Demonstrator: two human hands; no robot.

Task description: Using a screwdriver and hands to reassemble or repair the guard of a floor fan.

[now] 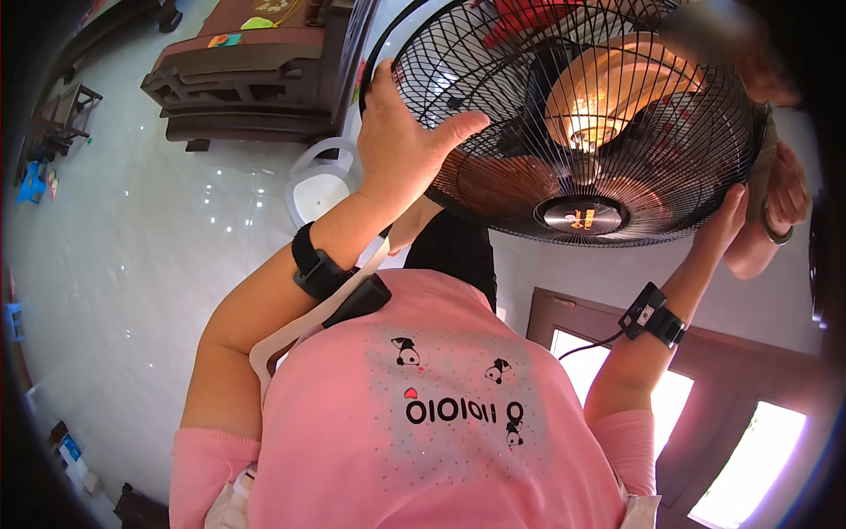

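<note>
A large fan head (582,214) with a round black wire guard and amber see-through blades is held up in front of my chest. My left hand (401,145) grips the guard's left rim, its thumb laid across the wires. At the lower right rim, my right hand (724,220) holds the guard, its fingers partly hidden behind the edge. Both wrists wear black strapped devices. Close beside my right hand is another person's hand (787,189), with a bangle on the wrist; whether it touches the fan I cannot tell.
A dark wooden bench (247,84) stands at the upper left. Nearer is a white plastic seat-like thing (319,196) on the pale tiled floor (159,291). A small wooden stool (75,110) stands far left. Brown doors (696,357) with bright panes are at the lower right.
</note>
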